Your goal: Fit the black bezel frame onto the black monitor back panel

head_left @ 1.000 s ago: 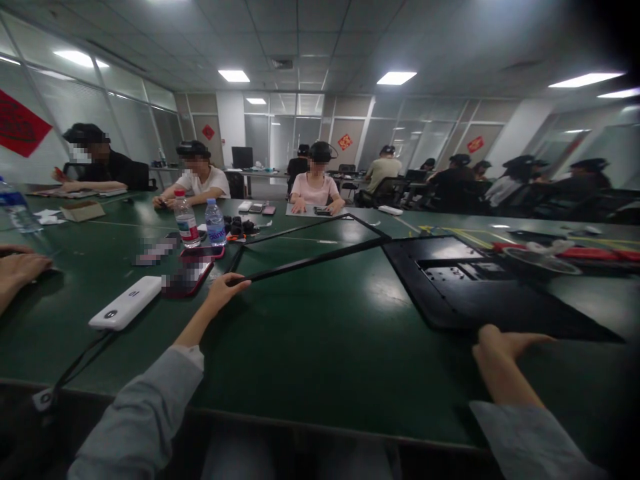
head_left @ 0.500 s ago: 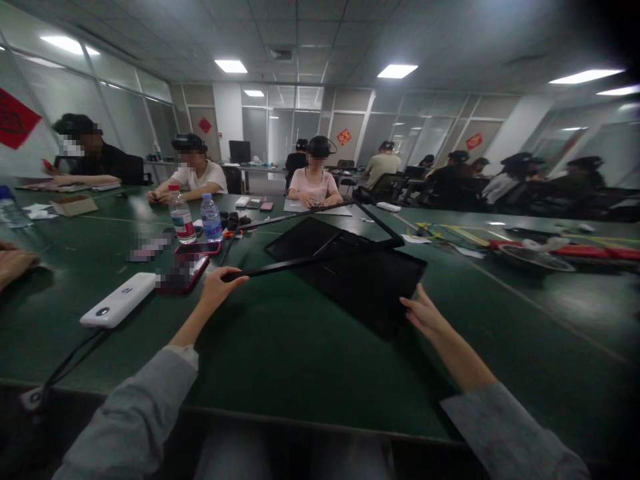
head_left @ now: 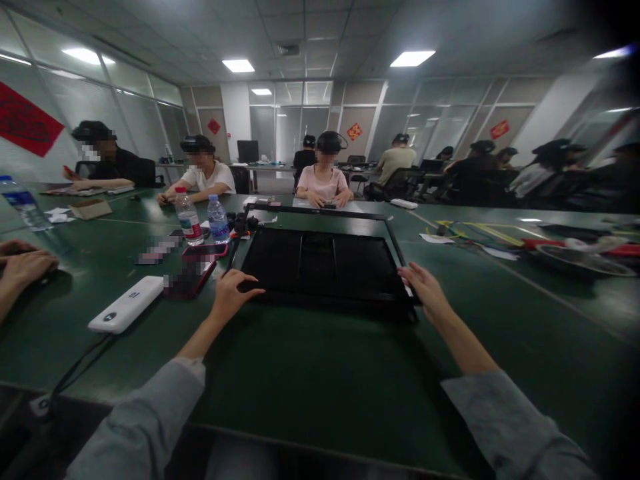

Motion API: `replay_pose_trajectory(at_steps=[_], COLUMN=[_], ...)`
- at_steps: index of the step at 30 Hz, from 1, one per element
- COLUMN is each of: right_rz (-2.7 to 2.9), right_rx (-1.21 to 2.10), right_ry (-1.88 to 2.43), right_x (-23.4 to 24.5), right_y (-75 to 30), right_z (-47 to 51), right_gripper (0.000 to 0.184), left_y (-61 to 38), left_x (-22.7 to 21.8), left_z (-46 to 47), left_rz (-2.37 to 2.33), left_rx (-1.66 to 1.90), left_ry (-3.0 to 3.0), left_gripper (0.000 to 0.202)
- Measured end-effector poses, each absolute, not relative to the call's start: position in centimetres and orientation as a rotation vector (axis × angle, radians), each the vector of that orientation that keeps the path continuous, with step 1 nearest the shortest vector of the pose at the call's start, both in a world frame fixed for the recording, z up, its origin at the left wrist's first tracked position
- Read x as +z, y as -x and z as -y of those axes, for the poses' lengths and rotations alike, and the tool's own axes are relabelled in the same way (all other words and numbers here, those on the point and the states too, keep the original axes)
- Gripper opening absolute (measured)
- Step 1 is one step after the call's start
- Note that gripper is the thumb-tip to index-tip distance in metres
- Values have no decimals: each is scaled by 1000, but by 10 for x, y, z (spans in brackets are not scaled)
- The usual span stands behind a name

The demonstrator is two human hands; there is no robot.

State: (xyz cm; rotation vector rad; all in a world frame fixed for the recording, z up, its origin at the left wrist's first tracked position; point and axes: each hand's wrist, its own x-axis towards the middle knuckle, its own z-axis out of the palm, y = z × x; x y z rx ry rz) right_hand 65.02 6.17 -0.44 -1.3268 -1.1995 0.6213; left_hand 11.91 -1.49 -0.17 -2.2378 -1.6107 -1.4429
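Observation:
A thin black rectangular frame (head_left: pixel 325 213) is held over a black flat panel (head_left: pixel 275 257), which shows two raised lines around a recess in its middle. The frame and panel now lie nearly parallel, with the frame's far bar beyond the panel's far edge. My left hand (head_left: pixel 233 293) pinches the near left corner of the frame between thumb and fingers. On the opposite side, my right hand (head_left: pixel 423 287) is closed at the right edge of the frame; whether it also grips the panel there I cannot tell.
Left of my hand lie a white power bank (head_left: pixel 127 305) with a cable, a red-edged phone (head_left: pixel 193 277) and two water bottles (head_left: pixel 190 217). Another person's hands (head_left: pixel 25 267) rest at far left. Cables (head_left: pixel 465 230) and a round metal-rimmed item (head_left: pixel 583 260) lie right. Several people sit beyond.
The frame and panel, askew before, have turned to line up in front of me. My right hand moved from the panel's corner to the frame's right edge; my left kept its grip.

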Motion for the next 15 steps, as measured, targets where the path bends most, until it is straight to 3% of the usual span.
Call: replay_pose_trajectory(at_steps=[6, 15], right_rz=[1488, 1467], right_rx=[134, 148], right_ry=[1503, 1647], right_x=[-18, -34], right_y=[-639, -644], right_z=[-53, -35], right_gripper=[60, 58], left_y=[-130, -131], left_x=[1, -4], left_z=[18, 20], left_rz=[1863, 1822], left_rx=[-1250, -1023], left_ry=[2338, 2535], left_gripper=[30, 31])
